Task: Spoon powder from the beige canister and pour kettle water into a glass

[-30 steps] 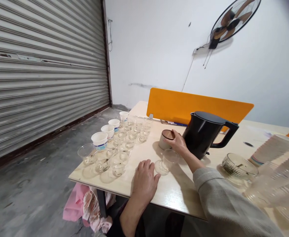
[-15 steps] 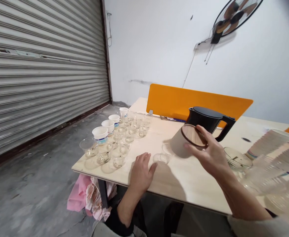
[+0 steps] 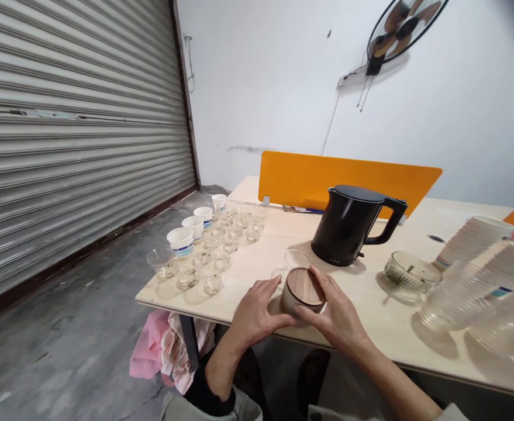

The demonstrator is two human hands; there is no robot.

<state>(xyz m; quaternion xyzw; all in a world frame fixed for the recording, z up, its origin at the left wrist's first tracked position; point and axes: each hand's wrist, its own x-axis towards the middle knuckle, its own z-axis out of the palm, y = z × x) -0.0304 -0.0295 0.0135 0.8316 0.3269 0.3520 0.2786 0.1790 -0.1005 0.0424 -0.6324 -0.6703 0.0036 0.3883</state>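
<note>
The left hand (image 3: 257,310) and right hand (image 3: 336,316) cup a small round beige canister with a wooden lid (image 3: 303,287) from either side, fingers curled against its wall; it stands upright near the front edge of the pale wooden surface (image 3: 388,333); a clear plastic cup (image 3: 296,258) sits just behind; a black electric kettle (image 3: 351,225) stands farther back.

My left hand (image 3: 257,313) and right hand (image 3: 338,316) clasp a matt beige round canister (image 3: 290,303) with a smooth wood-grain lid (image 3: 304,286)
</note>
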